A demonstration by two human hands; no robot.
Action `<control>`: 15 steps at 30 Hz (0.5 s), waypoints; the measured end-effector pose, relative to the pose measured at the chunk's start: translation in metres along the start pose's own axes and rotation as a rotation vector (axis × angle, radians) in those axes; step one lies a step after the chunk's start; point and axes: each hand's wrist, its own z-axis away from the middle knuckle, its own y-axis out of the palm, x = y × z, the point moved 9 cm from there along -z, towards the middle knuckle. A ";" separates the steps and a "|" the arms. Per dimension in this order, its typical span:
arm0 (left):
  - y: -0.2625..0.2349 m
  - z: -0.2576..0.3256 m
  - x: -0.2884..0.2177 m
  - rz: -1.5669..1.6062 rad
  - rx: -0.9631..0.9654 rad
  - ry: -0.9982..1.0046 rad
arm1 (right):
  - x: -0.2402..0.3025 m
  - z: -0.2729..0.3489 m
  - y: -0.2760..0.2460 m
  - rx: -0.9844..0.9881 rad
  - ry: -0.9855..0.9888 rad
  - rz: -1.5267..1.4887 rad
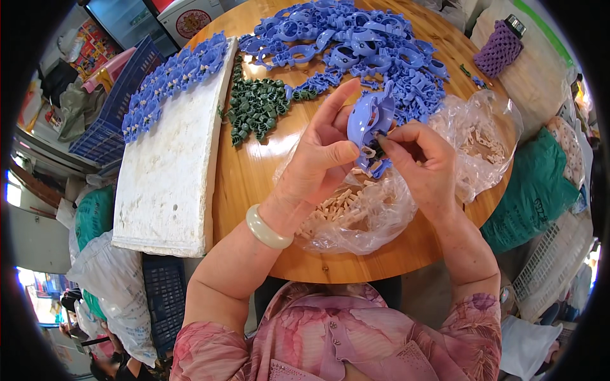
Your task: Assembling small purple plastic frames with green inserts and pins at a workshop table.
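Pinching a blue plastic part [368, 120] steady, the left hand [321, 159] presents its underside so the right hand [416, 155], fingertips closed, presses in a small dark piece [379, 138].

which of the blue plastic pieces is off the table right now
The blue plastic piece pinched in the left hand, with the right hand at its lower end. The others lie heaped on the table or lined up on the white board.

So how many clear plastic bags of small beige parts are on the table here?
2. One clear bag lies under the hands, near the table's front edge; the other bag lies open to the right, beside the blue pile. More could be hidden under that pile.
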 end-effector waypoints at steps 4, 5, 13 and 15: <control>-0.002 -0.001 0.000 -0.017 -0.022 0.008 | -0.009 0.002 0.002 0.017 0.108 -0.100; -0.003 -0.001 0.000 -0.022 -0.034 0.003 | -0.009 0.002 0.002 0.016 0.108 -0.101; -0.005 -0.001 0.009 0.207 0.047 -0.099 | 0.005 -0.008 -0.025 -0.087 0.008 -0.059; -0.002 0.000 0.015 0.245 0.088 -0.140 | 0.001 -0.013 -0.031 -0.114 0.010 -0.092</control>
